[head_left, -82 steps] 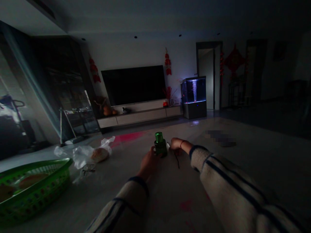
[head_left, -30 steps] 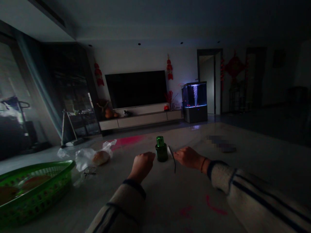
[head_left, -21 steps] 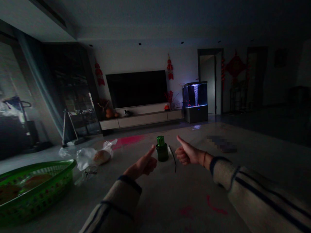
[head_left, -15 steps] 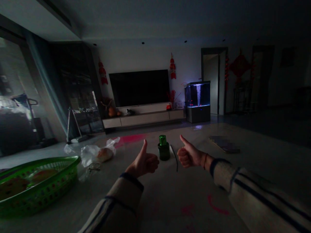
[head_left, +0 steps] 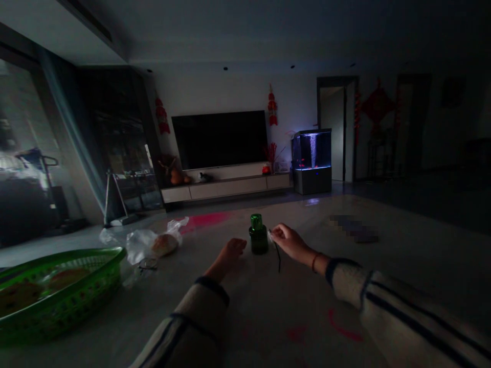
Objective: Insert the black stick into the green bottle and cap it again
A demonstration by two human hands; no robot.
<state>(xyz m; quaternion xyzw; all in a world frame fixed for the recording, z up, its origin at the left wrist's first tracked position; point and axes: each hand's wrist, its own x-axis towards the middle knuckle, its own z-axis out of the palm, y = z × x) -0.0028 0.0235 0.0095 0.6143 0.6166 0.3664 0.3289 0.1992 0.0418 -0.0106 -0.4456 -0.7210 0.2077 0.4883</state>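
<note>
A green bottle [head_left: 259, 240] with a shiny green cap stands upright on the pale tabletop. My left hand [head_left: 231, 252] is just left of it, back upward and fingers loosely bent forward, holding nothing; a small gap separates it from the bottle. To the right of the bottle, my right hand [head_left: 289, 242] has thumb and fingers together at the top end of a thin dark strip [head_left: 279, 259]. A whitish piece shows at that end, partly covered by the fingertips. The dim light hides how firmly they grip.
At left is a green plastic basket [head_left: 82, 291] with round items inside. A clear plastic bag [head_left: 136, 245] and a brownish round item [head_left: 164, 245] lie beyond it. A blurred flat object [head_left: 353, 229] rests at right. Across the room glows a fish tank [head_left: 312, 153].
Both hands have dropped their thumbs-up pose. The right hand has moved left to the thin dark strip, and the left fist has loosened beside the bottle. The bottle has stayed put.
</note>
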